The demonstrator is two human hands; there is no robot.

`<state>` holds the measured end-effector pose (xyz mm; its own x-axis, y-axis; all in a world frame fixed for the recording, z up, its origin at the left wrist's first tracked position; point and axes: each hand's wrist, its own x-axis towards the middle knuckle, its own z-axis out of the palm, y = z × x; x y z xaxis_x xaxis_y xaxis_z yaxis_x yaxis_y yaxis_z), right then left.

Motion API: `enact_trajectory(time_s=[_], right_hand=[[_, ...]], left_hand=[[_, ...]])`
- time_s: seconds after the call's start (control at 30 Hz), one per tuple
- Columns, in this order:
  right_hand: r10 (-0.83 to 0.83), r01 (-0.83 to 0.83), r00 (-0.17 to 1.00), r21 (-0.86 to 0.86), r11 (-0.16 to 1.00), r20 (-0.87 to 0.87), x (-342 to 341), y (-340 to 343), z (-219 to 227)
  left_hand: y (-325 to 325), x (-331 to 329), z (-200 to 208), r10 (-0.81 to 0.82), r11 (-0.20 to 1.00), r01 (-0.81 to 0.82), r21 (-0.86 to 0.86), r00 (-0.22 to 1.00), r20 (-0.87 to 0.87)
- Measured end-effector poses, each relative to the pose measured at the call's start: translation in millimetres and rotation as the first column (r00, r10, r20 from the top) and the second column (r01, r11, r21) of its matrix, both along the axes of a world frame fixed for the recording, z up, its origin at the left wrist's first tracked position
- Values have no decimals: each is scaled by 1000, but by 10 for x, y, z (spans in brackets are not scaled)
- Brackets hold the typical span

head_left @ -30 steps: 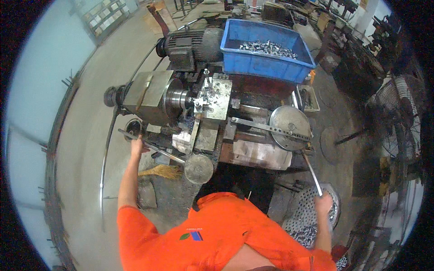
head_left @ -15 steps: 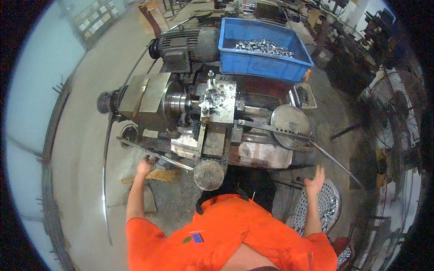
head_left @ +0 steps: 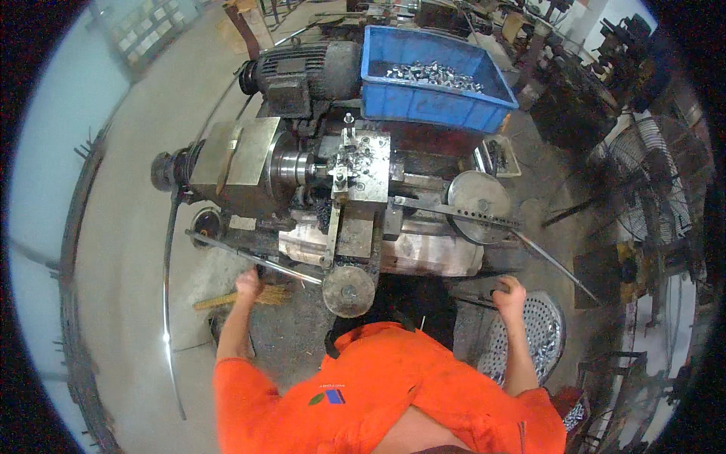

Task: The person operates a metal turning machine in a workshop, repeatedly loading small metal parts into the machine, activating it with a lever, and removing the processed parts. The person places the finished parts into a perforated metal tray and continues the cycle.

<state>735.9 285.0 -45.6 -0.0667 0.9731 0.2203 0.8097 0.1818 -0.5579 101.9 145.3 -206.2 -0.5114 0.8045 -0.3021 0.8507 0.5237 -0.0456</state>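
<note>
My left hand (head_left: pixel 248 284) is closed in a loose fist below the slanted metal lever (head_left: pixel 253 256), apart from it. A small dark shape shows at its fingers; what it holds, if anything, I cannot make out. My right hand (head_left: pixel 510 295) has its fingers curled over to the left around a small dark shape, near the end of a dark rod (head_left: pixel 475 304). Ahead of me stands a small lathe with a spindle chuck (head_left: pixel 291 168) and a tool block (head_left: pixel 370 168) strewn with metal chips. A round disc (head_left: pixel 349 291) sits at its front.
Behind the lathe are a motor (head_left: pixel 306 72) and a blue bin (head_left: pixel 439 110) of small metal parts. To the right, a perforated bar (head_left: pixel 461 213) crosses a round plate (head_left: pixel 478 198) and a long rod (head_left: pixel 556 266) juts out. A perforated tray (head_left: pixel 538 310) holds shiny pieces. A broom (head_left: pixel 268 293) lies left.
My right hand has moved left, its raised fingers now curled over. My left hand has shifted slightly and looks more closed. The whole view has shifted a little.
</note>
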Motion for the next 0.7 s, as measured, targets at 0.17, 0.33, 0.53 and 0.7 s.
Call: enact_trajectory(time_s=[0.17, 0.33, 0.53, 0.7], right_hand=[[-15, 15, 1000, -1, 1000, -17, -297, 227, 574], [293, -282, 955, 156, 947, -54, -986, 734, 903], [617, -584, 775, 220, 782, -138, -2260, 1083, 1400], [756, -712, 654, 355, 606, 21, -3158, 1354, 1395]], left_hand=[[122, 239, 358, 59, 998, -59, -14, 998, -28], [-30, 153, 400, 58, 998, -56, -20, 988, 141], [-358, -111, 1768, 183, 930, -223, 292, 970, 157], [-1025, -360, 2542, 371, 690, -229, 687, 926, -65]])
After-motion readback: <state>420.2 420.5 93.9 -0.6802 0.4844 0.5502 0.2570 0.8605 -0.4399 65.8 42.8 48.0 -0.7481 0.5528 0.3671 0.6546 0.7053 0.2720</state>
